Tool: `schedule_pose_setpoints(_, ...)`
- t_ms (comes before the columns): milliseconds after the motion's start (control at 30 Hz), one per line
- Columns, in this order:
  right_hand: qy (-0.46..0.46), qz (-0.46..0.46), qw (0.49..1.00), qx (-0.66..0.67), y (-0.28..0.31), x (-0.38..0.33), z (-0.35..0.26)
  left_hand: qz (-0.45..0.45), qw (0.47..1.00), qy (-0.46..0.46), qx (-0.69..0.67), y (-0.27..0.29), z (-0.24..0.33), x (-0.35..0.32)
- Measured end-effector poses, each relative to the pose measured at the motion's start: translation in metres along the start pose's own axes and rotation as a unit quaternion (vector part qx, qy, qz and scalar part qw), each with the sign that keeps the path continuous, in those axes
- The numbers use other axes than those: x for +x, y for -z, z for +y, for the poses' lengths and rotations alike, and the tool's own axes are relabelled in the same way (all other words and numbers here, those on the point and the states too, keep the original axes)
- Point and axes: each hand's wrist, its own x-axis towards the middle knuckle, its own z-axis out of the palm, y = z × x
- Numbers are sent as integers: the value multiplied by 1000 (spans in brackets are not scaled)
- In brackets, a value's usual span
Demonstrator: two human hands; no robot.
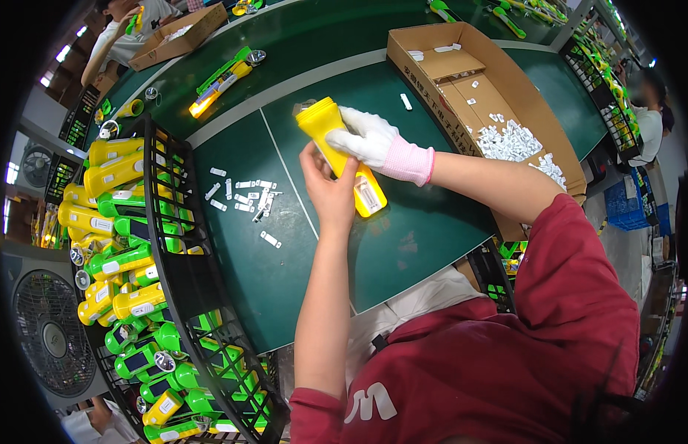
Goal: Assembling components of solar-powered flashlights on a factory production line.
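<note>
Over the green table I hold a yellow flashlight body [322,120], tilted with its threaded wide end up and to the left. My right hand [375,142], in a white glove with a pink cuff, is closed around the neck with the thumb across the front. My bare left hand [331,189] grips the body lower down, fingers along its side. A pale panel [368,194] sits near the flashlight's lower end. Left of my hands, several small white plastic pieces [244,198] lie scattered on the table, and a single one [406,101] lies beyond my right hand.
A black crate [185,296] full of yellow and green flashlights stands at the left. An open cardboard box [433,96] with many white pieces lies at the right. Across the far ledge are more flashlight parts [222,85]. A fan [55,333] stands far left; other people sit farther off.
</note>
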Motion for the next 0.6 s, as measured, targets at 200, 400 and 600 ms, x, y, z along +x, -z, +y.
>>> schedule_pose_setpoints(200, 27, -27, 997, -64, 2, -2, -5, 11, 1000, -5, 3, 1, 2, -2)
schedule_pose_setpoints(400, 14, 9, 999, -48, -3, -3, -1, 3, 999, -31, 25, 1, -4, -1)
schedule_pose_setpoints(600, 26, -23, 998, -46, 1, -1, -2, 19, 997, -43, 57, -1, -1, -4)
